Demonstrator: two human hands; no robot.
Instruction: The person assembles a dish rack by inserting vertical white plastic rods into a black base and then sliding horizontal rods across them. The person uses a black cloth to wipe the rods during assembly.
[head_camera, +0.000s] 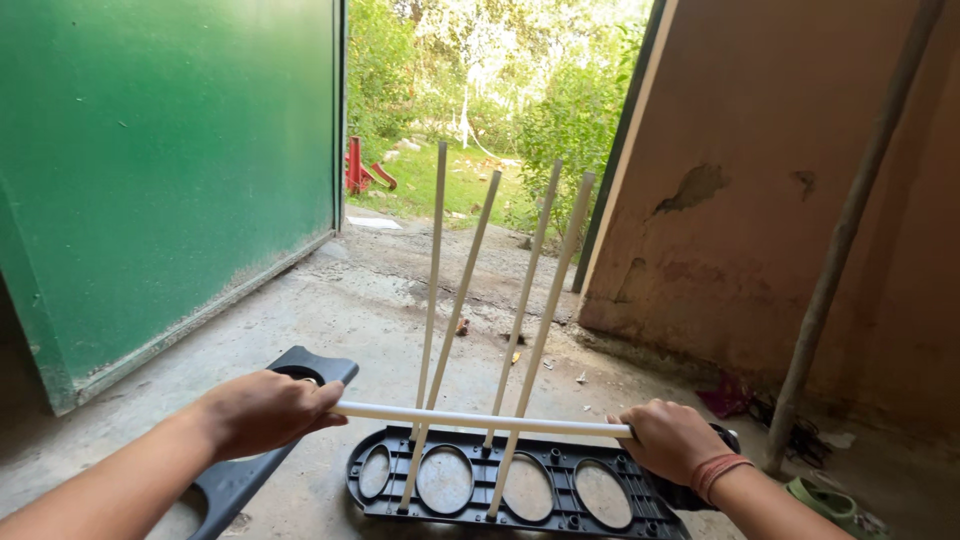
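I hold a thin white rod (480, 419) level in front of me, my left hand (265, 408) closed on its left end and my right hand (672, 439) closed on its right end. Below it a black plastic panel (520, 488) with several round openings lies flat on the concrete floor. Several white rods (528, 290) stand up from sockets in that panel, leaning slightly apart. A second black panel (250, 470) lies under my left forearm, angled away to the left.
A large green metal door (160, 160) stands open on the left. A brown plastered wall (780, 200) is on the right, with a pole (850, 230) leaning on it and a green sandal (825, 498) at its foot. Garden greenery shows through the doorway.
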